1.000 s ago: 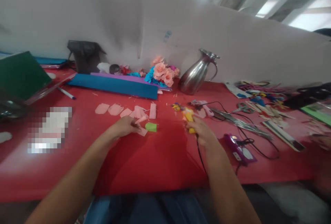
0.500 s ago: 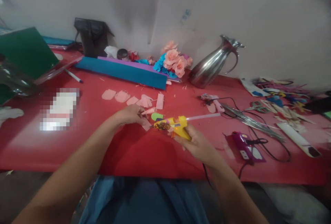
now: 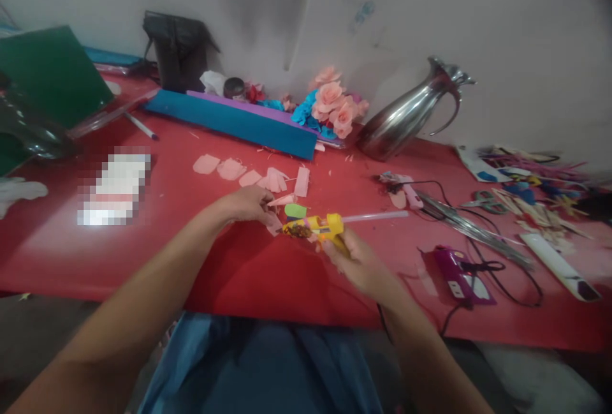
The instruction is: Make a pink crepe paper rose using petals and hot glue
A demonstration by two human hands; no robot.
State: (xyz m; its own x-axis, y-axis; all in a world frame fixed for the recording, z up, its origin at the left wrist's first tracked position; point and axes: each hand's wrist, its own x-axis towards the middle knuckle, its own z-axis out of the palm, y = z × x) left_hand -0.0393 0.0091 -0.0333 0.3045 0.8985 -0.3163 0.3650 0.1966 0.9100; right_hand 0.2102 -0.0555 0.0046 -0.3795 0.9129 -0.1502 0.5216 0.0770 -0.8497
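My right hand (image 3: 351,258) is closed round the handle of a yellow hot glue gun (image 3: 329,228), its nozzle pointing left. A clear glue stick (image 3: 375,217) sticks out of the gun's back. My left hand (image 3: 251,205) pinches a pink paper petal (image 3: 274,224), and the nozzle tip is at or very near that petal. A rolled pink paper piece (image 3: 285,199) also shows at the left fingertips; how it is held is partly hidden. A light green oval piece (image 3: 295,211) lies just behind the gun. Several cut pink petals (image 3: 231,169) lie in a row beyond my left hand.
A blue paper roll (image 3: 229,124), paper flowers (image 3: 329,101) and a tilted-looking metal jug (image 3: 411,114) stand along the wall. On the right are a purple power socket box (image 3: 461,277) with cords, wire stems (image 3: 478,229), scissors (image 3: 485,202) and a white cutter (image 3: 559,267). A dark bottle (image 3: 33,127) is at left.
The camera view has shifted slightly. Both hands keep their grips, and the nozzle stays close to the petal. The petal now appears turned more upright at the left fingertips.
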